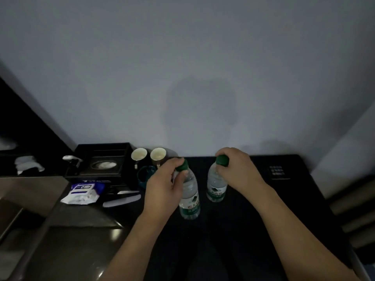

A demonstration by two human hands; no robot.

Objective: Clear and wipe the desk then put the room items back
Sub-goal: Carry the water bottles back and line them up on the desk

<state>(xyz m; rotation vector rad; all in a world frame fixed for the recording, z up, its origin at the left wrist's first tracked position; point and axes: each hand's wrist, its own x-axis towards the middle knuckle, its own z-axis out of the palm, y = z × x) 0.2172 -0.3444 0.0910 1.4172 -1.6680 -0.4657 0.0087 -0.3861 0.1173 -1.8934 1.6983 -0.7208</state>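
Two water bottles at centre frame, upright on the dark counter (253,199). Left hand (162,191) curled round the neck of the left bottle (189,199), thumb and fingers pinching just under its green cap. Right hand (237,169) closed over the cap and shoulder of the right bottle (216,185), fingers wrapped from above. Both bottles near each other, not touching.

Probably the clearing stage, or else the setting back; cannot tell which from one view. Either way: lift straight up, not by the cap alone, since a loose cap could slip; better to slide each grip lower onto the neck. Keep the bottles vertical and apart to avoid a knock.

Left of centre, crowded: two cups (148,154) against the wall, a dark tissue box (103,165), a wipes packet (83,194) and a pale comb-like piece (121,201). Best to carry the left bottle clear of the cups. Small dark card (278,172) at right, well apart.
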